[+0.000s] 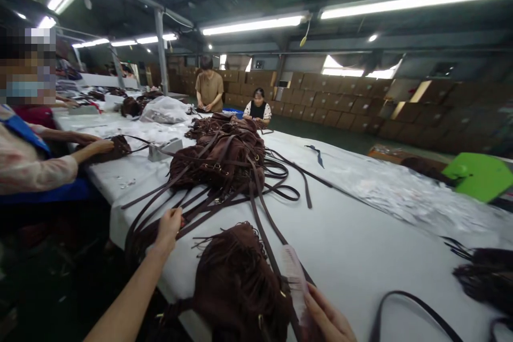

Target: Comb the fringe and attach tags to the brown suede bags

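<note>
A dark brown fringed bag lies at the near table edge, directly before me. Beside its right side, my right hand grips a pale, translucent comb that points up and away from me. My left hand is closed, fingers pinched, beside the straps left of the bag. A small reddish bit shows at its fingertips, too small to name. Beyond both hands rises a heap of similar brown bags with long straps and gold-coloured metal fittings; several straps trail towards me.
The white table stretches ahead and right. Clear plastic bags cover its right side near a green object. More brown fringe lies far right. A co-worker's hand handles a bag at left; two people sit or stand beyond.
</note>
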Demonstrator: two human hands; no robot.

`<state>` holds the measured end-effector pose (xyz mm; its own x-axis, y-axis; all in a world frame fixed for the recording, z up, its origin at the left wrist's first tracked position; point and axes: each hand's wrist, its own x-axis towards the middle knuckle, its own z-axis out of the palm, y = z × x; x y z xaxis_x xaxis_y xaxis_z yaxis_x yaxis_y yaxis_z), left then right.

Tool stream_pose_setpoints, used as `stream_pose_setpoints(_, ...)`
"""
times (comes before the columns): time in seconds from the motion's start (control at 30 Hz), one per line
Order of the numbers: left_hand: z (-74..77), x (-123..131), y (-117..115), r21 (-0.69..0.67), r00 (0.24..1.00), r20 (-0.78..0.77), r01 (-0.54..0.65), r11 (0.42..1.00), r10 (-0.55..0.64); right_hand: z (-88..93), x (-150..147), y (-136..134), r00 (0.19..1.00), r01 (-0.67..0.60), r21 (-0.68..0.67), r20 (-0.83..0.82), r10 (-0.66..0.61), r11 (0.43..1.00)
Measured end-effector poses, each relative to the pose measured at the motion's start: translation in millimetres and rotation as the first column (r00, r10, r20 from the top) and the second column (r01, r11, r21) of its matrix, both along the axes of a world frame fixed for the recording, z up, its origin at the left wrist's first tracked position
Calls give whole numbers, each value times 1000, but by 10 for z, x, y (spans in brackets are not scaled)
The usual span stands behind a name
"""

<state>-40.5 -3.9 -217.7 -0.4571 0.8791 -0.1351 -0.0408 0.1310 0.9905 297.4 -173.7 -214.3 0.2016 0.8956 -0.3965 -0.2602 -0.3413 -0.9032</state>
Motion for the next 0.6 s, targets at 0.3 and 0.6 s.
stream_pose_setpoints(0.3, 117, 1082, -1287, -166, 550, -626, 599, 784, -553, -147, -275, 185, 988, -142, 51, 61, 138, 989)
stream_pose_setpoints(0.6, 179, 1393, -1051, -458, 100, -804, 524, 718, -586, -319, -113, 96, 988, -105, -13, 110, 106, 994)
